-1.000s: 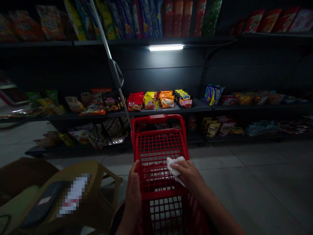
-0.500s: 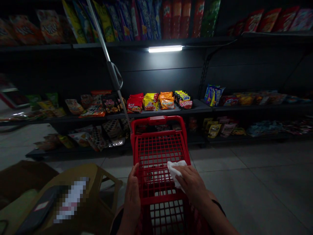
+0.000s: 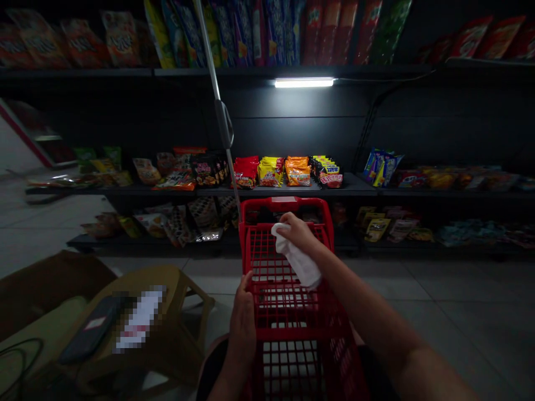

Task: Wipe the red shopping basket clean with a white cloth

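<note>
The person's body shows only at the bottom of the view: two bare arms and some dark clothing. The right forearm (image 3: pixel 368 313) is long and uncovered from the wrist to the frame's lower edge, tapering to a narrow wrist and widening steadily toward the elbow. The left forearm (image 3: pixel 225 379) is shorter in view and mostly in shadow. The right hand (image 3: pixel 296 233) shows rounded knuckles, while the left hand (image 3: pixel 243 323) shows slim fingers, though the dim light hides any fine detail. Dark fabric (image 3: pixel 378 374) lies low on the right, and a similar dark patch of fabric (image 3: pixel 210 365) lies low on the left — whether sleeve or trouser leg, the shadow leaves unclear.
</note>
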Tool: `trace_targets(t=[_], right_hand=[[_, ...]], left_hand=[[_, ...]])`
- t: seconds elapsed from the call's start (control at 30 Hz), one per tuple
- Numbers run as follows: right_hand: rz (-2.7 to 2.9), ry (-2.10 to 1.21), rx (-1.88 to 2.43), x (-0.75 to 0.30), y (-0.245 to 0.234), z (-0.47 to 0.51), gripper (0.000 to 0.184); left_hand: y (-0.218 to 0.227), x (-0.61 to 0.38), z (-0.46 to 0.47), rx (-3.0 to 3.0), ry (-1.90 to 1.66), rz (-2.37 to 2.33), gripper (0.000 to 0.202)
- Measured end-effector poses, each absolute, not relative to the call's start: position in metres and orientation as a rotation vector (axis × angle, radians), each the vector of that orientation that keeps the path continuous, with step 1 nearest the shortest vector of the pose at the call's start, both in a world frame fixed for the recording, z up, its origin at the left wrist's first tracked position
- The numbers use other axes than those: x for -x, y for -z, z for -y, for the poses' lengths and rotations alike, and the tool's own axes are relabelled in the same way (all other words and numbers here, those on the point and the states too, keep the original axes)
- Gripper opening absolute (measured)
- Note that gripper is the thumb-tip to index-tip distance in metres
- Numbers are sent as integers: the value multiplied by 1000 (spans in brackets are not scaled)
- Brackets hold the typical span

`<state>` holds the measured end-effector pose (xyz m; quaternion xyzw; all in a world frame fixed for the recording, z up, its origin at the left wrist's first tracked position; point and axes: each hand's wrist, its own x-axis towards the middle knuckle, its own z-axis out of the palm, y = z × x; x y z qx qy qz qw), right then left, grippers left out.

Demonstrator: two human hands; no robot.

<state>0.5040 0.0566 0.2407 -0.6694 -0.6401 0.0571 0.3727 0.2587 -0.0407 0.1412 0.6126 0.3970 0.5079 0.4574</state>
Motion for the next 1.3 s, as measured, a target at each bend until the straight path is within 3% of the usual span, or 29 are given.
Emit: trace_targets(t=[0.17,0.3,0.4,0.73,1.0,1.3], right_hand=[[1922,-5,1773,-450,-231,-108,23],[2175,242,1811,-431,-228,-102,32],[2225,335,1860,-430,-229,-96,28],[2077,27,1936,-433,-224,-109,31],[2094,269,2024,-438,-218,-90,31],[1964,61,1993,-446,-218,-93,30]], left_hand=[[-133,-258,35,-1496,-1261,-933,57],[-131,-258,35,-1481,-1288,-943,57],[-132,-258,36,-1489,-1299,-951,56],[-136,-260,40,-1493,-1290,-946,57],[-137,-258,38,-1521,-1272,-935,55],[-136,-257,40,-1517,-1296,-932,56]])
